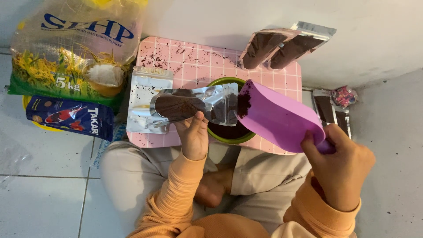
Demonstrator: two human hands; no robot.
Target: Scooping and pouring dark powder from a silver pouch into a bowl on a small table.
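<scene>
My left hand [194,134] grips a clear and silver pouch [194,105] lying sideways, partly filled with dark brown powder, its mouth facing right. My right hand [339,165] holds a purple scoop [277,117] by its handle, its front edge tipped against the pouch's mouth with dark powder at the lip. Both meet over a green bowl [229,139] of the same dark powder, standing on a small pink checked table [198,61].
An empty silver pouch [145,94] lies left of the bowl. Two filled pouches [282,44] lean at the table's back right; more pouches [332,108] lie on the floor at right. A large rice sack [75,48] and a blue bag [68,117] sit at left. Powder specks dot the table.
</scene>
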